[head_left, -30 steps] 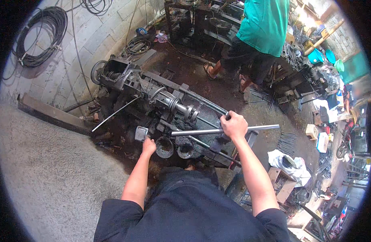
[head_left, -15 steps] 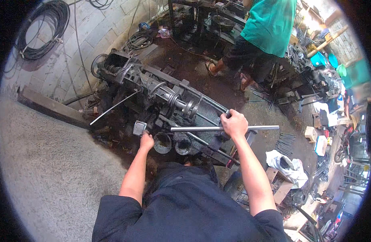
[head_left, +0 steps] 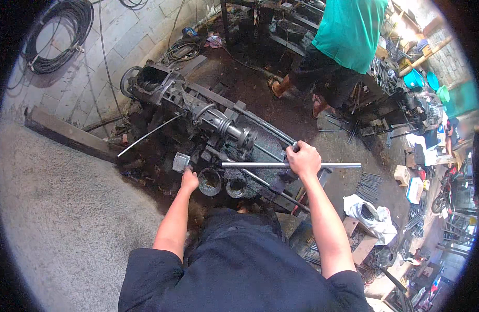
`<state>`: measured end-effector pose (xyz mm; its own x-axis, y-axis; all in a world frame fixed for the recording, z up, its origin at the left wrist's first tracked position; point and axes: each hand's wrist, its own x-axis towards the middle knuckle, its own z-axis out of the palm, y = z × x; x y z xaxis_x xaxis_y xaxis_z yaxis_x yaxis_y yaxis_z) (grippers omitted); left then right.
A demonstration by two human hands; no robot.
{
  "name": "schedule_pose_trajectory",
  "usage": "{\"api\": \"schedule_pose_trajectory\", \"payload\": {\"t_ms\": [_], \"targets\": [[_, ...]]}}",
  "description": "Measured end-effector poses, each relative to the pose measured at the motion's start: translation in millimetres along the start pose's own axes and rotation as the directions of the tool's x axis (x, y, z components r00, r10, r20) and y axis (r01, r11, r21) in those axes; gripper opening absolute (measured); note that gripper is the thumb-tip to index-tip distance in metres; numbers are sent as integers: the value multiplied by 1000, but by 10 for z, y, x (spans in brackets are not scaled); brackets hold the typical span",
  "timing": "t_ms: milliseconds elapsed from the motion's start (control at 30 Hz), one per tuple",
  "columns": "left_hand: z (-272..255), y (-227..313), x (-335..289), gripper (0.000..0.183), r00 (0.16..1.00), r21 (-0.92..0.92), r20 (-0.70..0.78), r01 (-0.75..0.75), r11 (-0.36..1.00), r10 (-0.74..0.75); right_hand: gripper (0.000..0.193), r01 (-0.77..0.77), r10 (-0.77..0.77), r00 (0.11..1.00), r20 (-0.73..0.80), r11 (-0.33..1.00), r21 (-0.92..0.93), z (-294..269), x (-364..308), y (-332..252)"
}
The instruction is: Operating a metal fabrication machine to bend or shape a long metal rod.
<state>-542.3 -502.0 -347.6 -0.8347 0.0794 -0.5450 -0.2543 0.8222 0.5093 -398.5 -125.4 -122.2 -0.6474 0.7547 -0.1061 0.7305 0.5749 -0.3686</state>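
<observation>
A dark metal machine [head_left: 213, 115], like a lathe, runs diagonally in front of me. My right hand [head_left: 305, 159] is closed over a long bright steel bar [head_left: 255, 165], which lies crosswise over the machine's right end. Its fingertips reach a dark part at the rails, only partly visible. My left hand [head_left: 189, 180] is closed beside a small grey metal box [head_left: 182, 162] at the machine's near side. What its fingers grip is too small to make out. Two round metal containers [head_left: 210, 182] stand to the right of that hand, below the rails.
A thin rod [head_left: 146, 137] sticks out leftward from the machine. Beyond it a person in a green shirt [head_left: 351, 36] stands facing another bench. Several dark rods [head_left: 369, 186] and a white sack [head_left: 372, 216] lie at right. A coiled black hose [head_left: 82, 36] hangs on the wall.
Both hands keep nearly the same places on the machine. The whole view has shifted slightly, and the person in green has moved little.
</observation>
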Motion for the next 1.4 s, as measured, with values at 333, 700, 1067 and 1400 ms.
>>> {"api": "schedule_pose_trajectory", "payload": {"t_ms": [333, 700, 1067, 1400], "targets": [[-28, 129, -84, 38, 1000, 23, -14, 15, 1000, -14, 34, 26, -27, 999, -48, 1000, -6, 37, 15, 69], [-64, 261, -192, 38, 994, 114, -71, -75, 991, 83, 33, 22, -21, 998, -57, 1000, 17, 28, 5, 78], [-111, 339, -273, 38, 996, 128, -65, -47, 991, 55, 34, -11, 11, 1000, -4, 1000, 19, -29, -11, 64], [-122, 315, -280, 37, 994, 158, -67, -71, 985, 82, 33, 14, -14, 999, -38, 1000, 6, 14, 0, 122]]}}
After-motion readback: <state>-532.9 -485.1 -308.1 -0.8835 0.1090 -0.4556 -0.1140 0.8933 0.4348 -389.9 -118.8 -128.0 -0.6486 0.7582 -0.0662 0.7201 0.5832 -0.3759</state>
